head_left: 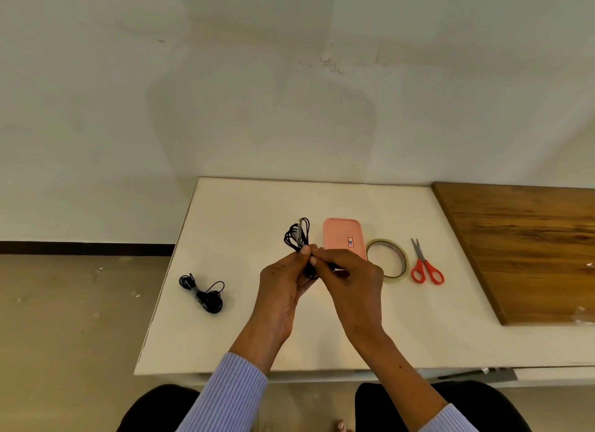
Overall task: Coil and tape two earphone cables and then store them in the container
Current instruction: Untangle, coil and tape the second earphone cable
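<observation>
Pinching a coiled black earphone cable [297,238] between them, left hand [283,287] and right hand [351,280] fingers [314,260] meet.

Ribbed light-blue striped sleeves [231,390] pushed up forearms; dark trousers [154,409]; bare hands.
</observation>
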